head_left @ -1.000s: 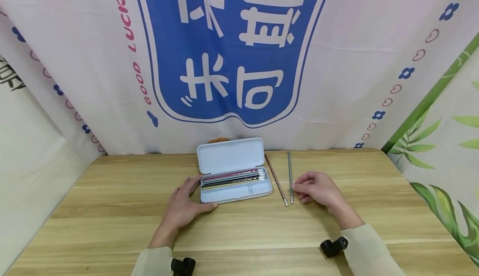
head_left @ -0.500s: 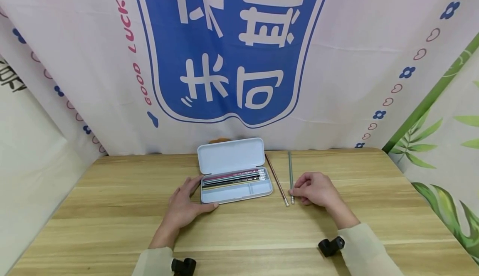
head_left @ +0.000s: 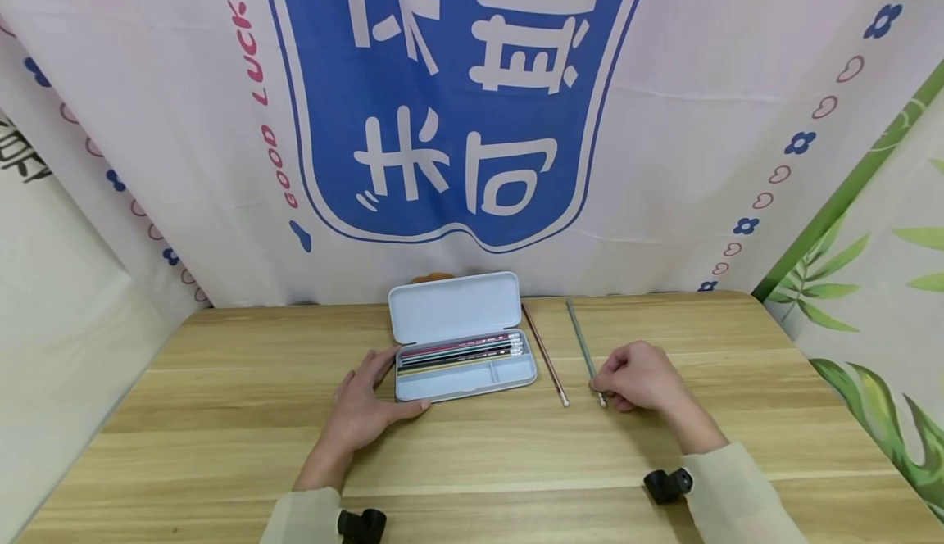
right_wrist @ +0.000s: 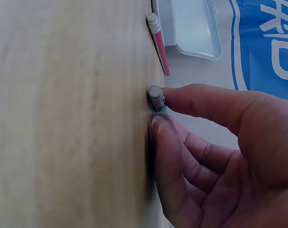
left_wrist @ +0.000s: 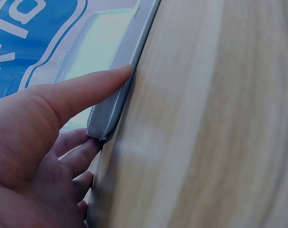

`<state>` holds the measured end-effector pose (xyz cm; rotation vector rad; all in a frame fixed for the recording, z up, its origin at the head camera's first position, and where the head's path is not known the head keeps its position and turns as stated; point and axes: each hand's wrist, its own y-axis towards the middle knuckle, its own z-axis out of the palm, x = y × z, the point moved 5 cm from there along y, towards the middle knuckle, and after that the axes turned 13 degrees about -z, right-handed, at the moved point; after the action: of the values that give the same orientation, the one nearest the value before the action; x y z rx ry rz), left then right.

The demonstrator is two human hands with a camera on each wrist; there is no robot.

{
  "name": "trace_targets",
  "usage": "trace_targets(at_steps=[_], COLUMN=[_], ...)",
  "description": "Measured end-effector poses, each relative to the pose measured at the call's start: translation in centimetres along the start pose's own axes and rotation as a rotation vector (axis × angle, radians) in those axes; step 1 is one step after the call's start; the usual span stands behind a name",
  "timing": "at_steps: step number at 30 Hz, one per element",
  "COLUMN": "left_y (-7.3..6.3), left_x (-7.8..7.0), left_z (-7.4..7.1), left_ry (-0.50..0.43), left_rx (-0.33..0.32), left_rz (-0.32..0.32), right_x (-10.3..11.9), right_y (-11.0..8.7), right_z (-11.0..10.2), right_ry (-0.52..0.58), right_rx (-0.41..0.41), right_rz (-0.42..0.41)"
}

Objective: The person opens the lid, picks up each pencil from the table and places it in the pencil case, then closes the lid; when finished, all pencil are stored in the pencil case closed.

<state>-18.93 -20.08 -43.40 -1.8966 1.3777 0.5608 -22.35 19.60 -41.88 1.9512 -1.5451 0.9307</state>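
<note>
A light blue pencil case [head_left: 463, 378] lies with its lid up at the back of the table, several pencils [head_left: 460, 351] inside. My left hand [head_left: 361, 403] rests against its left front corner. In the left wrist view the straight thumb [left_wrist: 94, 90] presses along the front wall, while the other fingers touch the left end. Right of the case, my right hand [head_left: 636, 378] pinches a green pencil [head_left: 583, 343] between thumb and forefinger near its eraser end, which shows close up in the right wrist view. Between this pencil and the case lies a red pencil [head_left: 544, 354].
The wooden table [head_left: 221, 429] ends at a white curtain [head_left: 686, 224] with a blue printed panel right behind the case. An orange-brown object [head_left: 433, 277] peeks out behind the lid. The case has a small divided section at its front right.
My right hand has moved right and slightly nearer with the green pencil's eraser end, so the pencil now slants instead of lying nearly straight. My left hand and the case stay put.
</note>
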Motion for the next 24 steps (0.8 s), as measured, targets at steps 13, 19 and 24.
trace_targets(at_steps=[13,19,24], left_y=[-0.1,-0.2,-0.2], left_x=[-0.1,-0.1,-0.1], left_z=[-0.1,-0.1,-0.1], left_ry=[-0.005,-0.003,-0.002], left_rx=[0.003,0.002,0.003], left_rz=[-0.006,-0.005,-0.006], right_x=[-0.1,-0.7,-2.2], right_y=[0.0,0.2,0.4], right_z=[-0.1,-0.2,-0.6], right_ry=[-0.01,0.039,0.228], right_rx=[0.003,0.007,-0.002], right_rz=[0.02,0.021,0.059])
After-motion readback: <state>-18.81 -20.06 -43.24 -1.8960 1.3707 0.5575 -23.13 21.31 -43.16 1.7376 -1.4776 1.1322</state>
